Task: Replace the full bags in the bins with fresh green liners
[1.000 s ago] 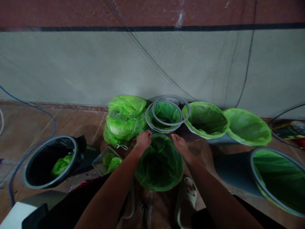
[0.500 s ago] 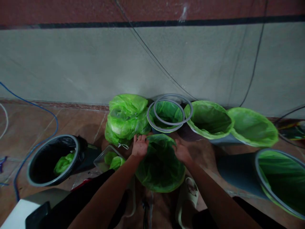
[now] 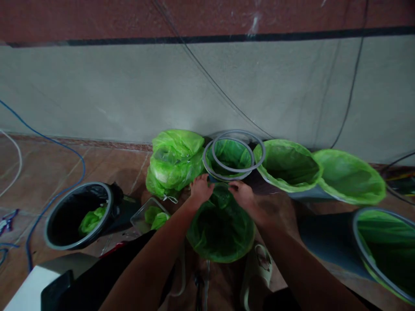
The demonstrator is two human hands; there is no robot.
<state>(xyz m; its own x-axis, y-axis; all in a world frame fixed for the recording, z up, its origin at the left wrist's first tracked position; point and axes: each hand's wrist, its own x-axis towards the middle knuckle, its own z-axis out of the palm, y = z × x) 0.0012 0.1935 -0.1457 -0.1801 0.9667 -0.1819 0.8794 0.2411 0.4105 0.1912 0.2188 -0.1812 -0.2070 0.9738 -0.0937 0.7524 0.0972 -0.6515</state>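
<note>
Left hand [image 3: 201, 190] and right hand [image 3: 241, 195] in there, grips pinching the green plastic liner [image 3: 220, 231] at its 12 o'clock rim, grey rings [image 3: 203, 160] just beyond

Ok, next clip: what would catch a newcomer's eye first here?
The vivid green plastic liners stand out first, lining bins along the foot of the wall, beside a bulging green bundle. At the centre, the left hand and right hand are at the far edge of the nearest green-lined bin. Two grey rings sit just beyond them.
</note>
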